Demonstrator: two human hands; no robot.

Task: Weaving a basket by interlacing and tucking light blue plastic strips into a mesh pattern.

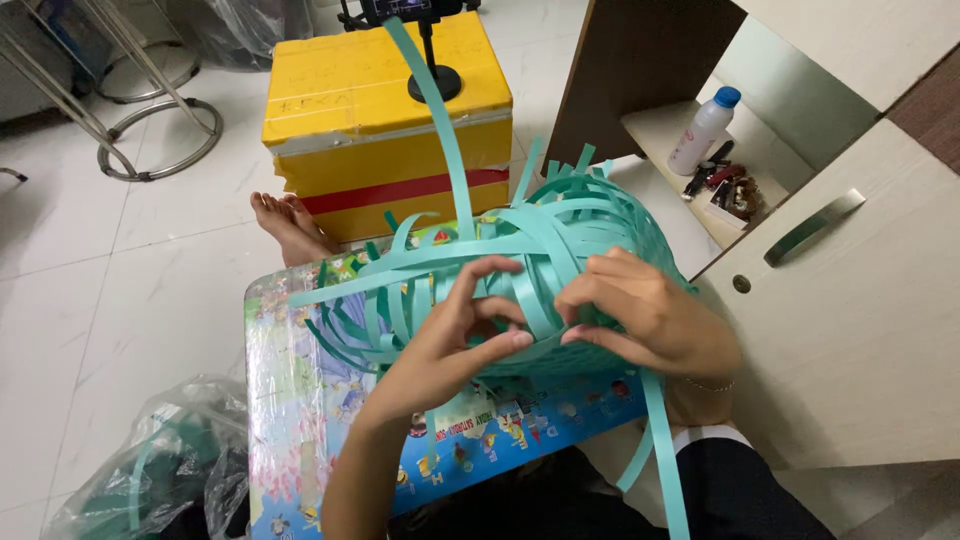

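Where the right hand (650, 320) grips, the basket (560, 250) is hidden.

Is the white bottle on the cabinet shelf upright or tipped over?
Tipped: the white bottle with a blue cap leans at a slant on the open shelf, its cap pointing up and to the right.

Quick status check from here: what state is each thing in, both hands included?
Woven basket: half-woven, on its side, loose teal strips sticking out.
Left hand: pinching a teal strip at the weave.
Right hand: pressed on the basket, fingers curled.
Yellow box: closed.
White bottle: capped, leaning in the open cabinet.
Drawer: shut.
Plastic bag: open, crumpled.
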